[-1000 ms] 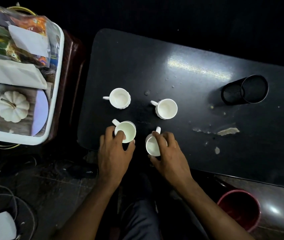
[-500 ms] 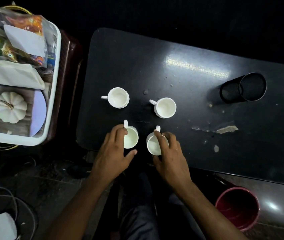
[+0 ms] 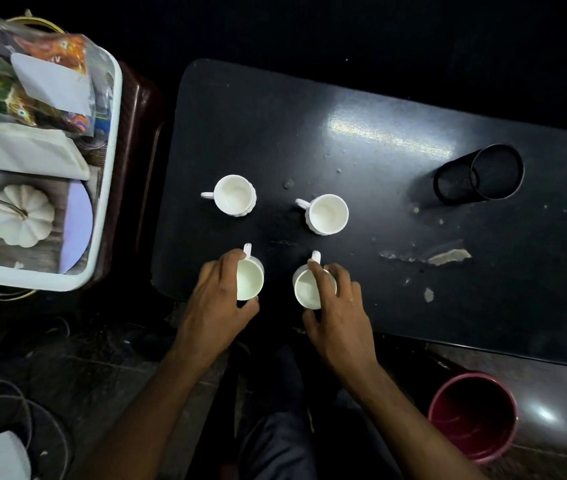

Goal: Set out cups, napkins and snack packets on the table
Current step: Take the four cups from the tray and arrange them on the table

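Note:
Several white cups stand on the black table. My left hand grips the near-left cup, whose handle points away from me. My right hand grips the near-right cup, handle also pointing away. Two more cups stand farther back: the far-left cup and the far-right cup, both with handles to the left. Snack packets and white napkins lie in a white tray to the left of the table.
A black mesh pen holder lies on its side at the table's right. A red bucket stands on the floor at lower right. The tray also holds a white pumpkin ornament. Cables lie on the floor at lower left.
My left hand has turned the near-left cup so its handle points away instead of up-left. The right hand and its cup have hardly moved.

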